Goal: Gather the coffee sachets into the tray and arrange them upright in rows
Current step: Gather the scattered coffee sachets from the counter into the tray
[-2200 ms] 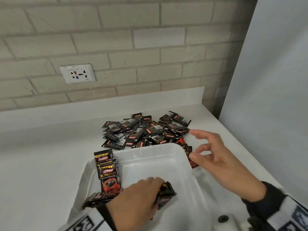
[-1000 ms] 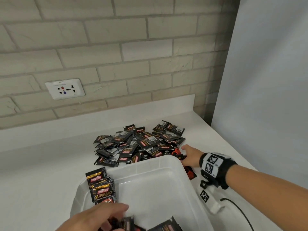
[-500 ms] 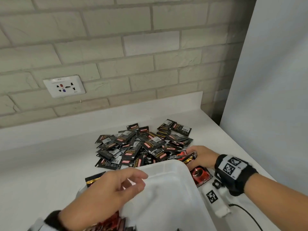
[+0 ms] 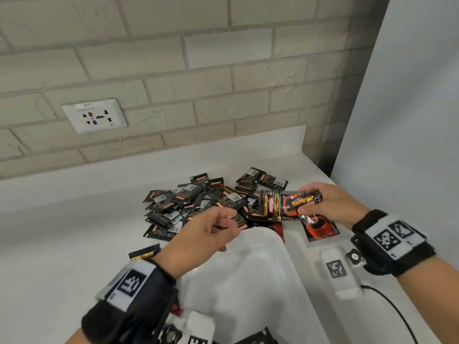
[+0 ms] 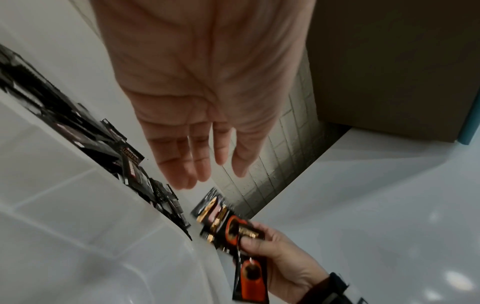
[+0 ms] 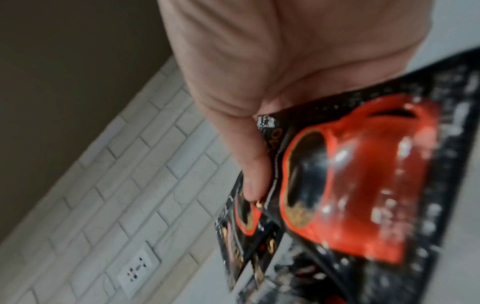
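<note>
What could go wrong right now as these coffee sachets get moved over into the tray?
The right hand pinches a fanned bunch of sachets by one end, so the loosely hanging one could slip out. The left hand hovers open over the tray rim beside the pile and might brush sachets off the heap. Rows may topple when these land.

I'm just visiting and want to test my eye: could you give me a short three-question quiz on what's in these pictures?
1. True or false: the right hand holds black-and-red foil coffee sachets.
2. The left hand is: A) empty, B) holding a cup?
3. What white fixture sits on the pale brick wall?

Key: 1 true; 2 A; 3 a white wall socket.
</note>
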Motion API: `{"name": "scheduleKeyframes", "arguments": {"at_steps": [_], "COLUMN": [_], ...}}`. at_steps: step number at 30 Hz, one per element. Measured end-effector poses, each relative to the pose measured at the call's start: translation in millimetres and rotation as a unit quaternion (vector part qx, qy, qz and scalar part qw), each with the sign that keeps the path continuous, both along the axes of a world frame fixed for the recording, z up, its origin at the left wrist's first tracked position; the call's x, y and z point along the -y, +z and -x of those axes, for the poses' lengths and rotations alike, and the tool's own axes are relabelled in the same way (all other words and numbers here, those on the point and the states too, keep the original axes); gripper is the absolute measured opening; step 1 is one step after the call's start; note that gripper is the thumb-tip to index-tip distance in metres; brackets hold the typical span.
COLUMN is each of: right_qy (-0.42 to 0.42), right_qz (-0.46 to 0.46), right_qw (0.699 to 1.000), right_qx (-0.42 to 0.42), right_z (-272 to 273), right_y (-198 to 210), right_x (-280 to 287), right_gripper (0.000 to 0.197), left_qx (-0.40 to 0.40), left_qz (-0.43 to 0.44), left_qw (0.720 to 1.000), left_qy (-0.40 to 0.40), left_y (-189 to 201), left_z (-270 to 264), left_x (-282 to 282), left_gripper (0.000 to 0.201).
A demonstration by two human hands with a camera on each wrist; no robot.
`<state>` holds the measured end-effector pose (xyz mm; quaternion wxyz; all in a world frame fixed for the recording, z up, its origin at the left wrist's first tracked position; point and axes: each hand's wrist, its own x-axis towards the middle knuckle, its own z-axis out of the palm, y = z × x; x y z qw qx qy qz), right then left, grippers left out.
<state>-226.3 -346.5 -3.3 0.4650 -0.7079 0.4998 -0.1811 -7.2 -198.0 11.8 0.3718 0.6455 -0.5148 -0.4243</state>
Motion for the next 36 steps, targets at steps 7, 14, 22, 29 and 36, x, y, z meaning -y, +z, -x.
{"name": "scheduleKeyframes", "arguments": {"at_steps": [7,14,22,29,36], "right_qy": [0.023,0.045,0.046,0.02,0.03], "right_qz": [-0.013,-0.021,-0.061,-0.024,0.019], "right_qw": [0.983,0.977,0.974,0.972,0.971], "right_qx": [0.181,0.206,0.214,0.232,0.237], "right_z": [-43,-74,-79,-68,-72], "right_y": [22,9,-10,-9,8], "right_x": [-41,-66,-77,-72,-70], "right_gripper": [0.028,0.034,0.034,0.023,0.013], "left_qx": [-0.147,-0.331,-0.467,-0.407,-0.301], "left_qz": [0.026,0.126,0.079,0.127,0.134], "left_qw": [0.986,0.904,0.848,0.86,0.92], "left_qy": [0.068,0.24,0.239,0.28,0.213], "left_y": [2,-11,-19,-21,-17], "left_z": [20,10,5,-5,2], "left_x": [10,10,9,4,0], "left_gripper": [0.059,0.064,0.051,0.049,0.04]}}
